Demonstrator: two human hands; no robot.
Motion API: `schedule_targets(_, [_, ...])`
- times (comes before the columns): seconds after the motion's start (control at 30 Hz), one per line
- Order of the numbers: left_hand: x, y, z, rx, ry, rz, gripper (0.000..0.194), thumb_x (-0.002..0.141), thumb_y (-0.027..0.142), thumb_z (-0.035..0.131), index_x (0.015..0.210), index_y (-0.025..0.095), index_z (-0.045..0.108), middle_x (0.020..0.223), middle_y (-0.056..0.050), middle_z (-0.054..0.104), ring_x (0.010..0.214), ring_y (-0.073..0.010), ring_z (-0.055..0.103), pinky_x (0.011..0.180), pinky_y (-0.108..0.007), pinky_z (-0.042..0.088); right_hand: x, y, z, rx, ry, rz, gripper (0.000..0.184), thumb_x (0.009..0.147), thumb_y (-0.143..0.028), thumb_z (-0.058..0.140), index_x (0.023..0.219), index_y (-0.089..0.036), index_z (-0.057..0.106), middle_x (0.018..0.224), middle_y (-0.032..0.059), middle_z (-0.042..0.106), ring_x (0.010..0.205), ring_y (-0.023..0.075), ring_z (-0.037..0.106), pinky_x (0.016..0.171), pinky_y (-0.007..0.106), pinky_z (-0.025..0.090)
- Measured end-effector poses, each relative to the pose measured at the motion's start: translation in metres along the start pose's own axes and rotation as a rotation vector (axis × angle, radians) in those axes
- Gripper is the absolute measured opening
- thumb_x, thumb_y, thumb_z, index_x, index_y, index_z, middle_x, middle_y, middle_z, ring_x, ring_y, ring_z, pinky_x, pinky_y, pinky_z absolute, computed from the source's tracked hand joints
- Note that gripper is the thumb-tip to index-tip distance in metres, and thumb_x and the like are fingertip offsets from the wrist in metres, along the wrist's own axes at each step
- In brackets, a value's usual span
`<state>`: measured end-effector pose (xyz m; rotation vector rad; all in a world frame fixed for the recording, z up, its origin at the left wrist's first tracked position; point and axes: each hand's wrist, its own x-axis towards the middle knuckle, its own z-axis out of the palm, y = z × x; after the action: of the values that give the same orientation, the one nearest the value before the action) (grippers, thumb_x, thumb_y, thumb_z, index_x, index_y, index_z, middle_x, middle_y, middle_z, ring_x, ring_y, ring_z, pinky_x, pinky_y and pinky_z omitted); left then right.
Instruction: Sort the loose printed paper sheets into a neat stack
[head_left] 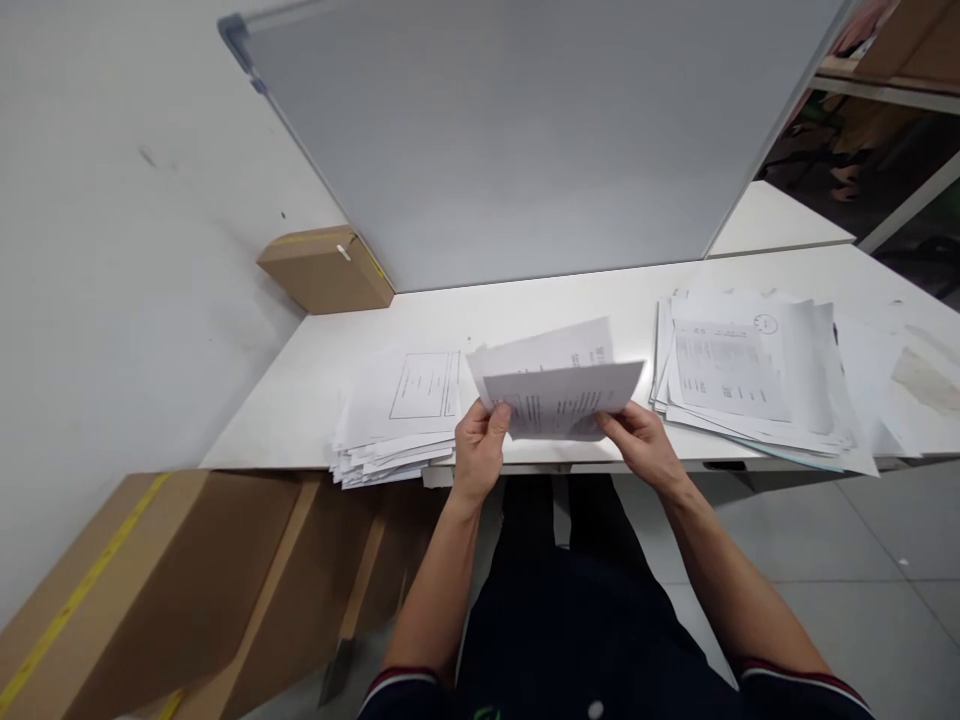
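Observation:
Printed paper sheets (562,400) are held up over the front edge of the table, at least two of them, their far edges fanned apart. My left hand (481,448) pinches their left side, thumb on top. At the right side, my right hand (639,440) grips them the same way. To the left lies a stack of papers (397,420), the top sheet showing a printed box. A second, looser pile of papers (735,370) rests on the right, with a round stamp mark on one sheet.
A large whiteboard (525,140) leans at the back of the white table (300,400). A small cardboard box (326,268) sits at the back left corner. Big cardboard boxes (150,580) with yellow tape stand below on the left. Shelving (885,95) is at the far right.

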<state>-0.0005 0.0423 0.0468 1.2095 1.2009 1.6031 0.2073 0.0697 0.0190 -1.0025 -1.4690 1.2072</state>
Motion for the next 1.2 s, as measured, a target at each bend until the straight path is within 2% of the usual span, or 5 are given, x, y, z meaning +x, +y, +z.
schedule_targets(0.13, [0.0,0.009,0.008,0.106,-0.037,0.146,0.029,0.079,0.038,0.055,0.101,0.02,0.059,0.096,-0.006,0.064,0.095,-0.0184,0.058,0.085,-0.033,0.045,0.014,0.004,0.002,0.041,0.047,-0.005,0.028,0.079,-0.041,0.055,0.097,-0.02,0.06,0.097,0.0055,0.065,0.092,0.0218,0.059,0.084,0.038,0.046])
schedule_targets(0.67, [0.004,-0.022,0.012,0.049,0.103,0.032,0.026,0.08,0.037,0.054,0.097,0.019,0.061,0.092,-0.004,0.065,0.092,-0.0168,0.059,0.083,-0.031,0.046,0.021,0.026,0.002,-0.087,-0.053,0.024,0.03,0.078,-0.039,0.054,0.101,-0.021,0.06,0.1,0.0043,0.065,0.092,0.0223,0.059,0.079,0.037,0.048])
schedule_targets(0.93, [0.002,-0.006,-0.018,0.424,0.0,0.124,0.062,0.071,0.032,0.064,0.126,0.028,0.036,0.125,-0.008,0.048,0.114,-0.02,0.048,0.095,-0.037,0.037,0.017,-0.063,-0.035,-0.952,-0.127,-0.288,0.022,0.086,-0.021,0.04,0.091,-0.022,0.061,0.085,0.0056,0.064,0.078,0.021,0.056,0.067,0.032,0.04])
schedule_targets(1.07, [-0.004,-0.035,-0.02,0.629,-0.231,0.082,0.047,0.076,0.035,0.059,0.12,0.029,0.046,0.125,-0.006,0.05,0.119,-0.0206,0.043,0.096,-0.038,0.036,0.014,-0.075,-0.023,-1.307,-0.251,-0.335,0.026,0.08,-0.005,0.036,0.081,-0.019,0.058,0.07,0.007,0.06,0.068,0.0208,0.051,0.061,0.031,0.031])
schedule_targets(1.2, [-0.004,-0.075,-0.018,0.661,-0.297,0.213,0.016,0.081,0.031,0.053,0.09,0.024,0.064,0.09,-0.003,0.067,0.098,-0.0183,0.055,0.09,-0.037,0.042,0.014,-0.062,-0.008,-1.463,-0.339,-0.323,0.032,0.067,0.007,0.035,0.076,-0.017,0.054,0.063,0.0053,0.054,0.06,0.0182,0.045,0.055,0.03,0.022])
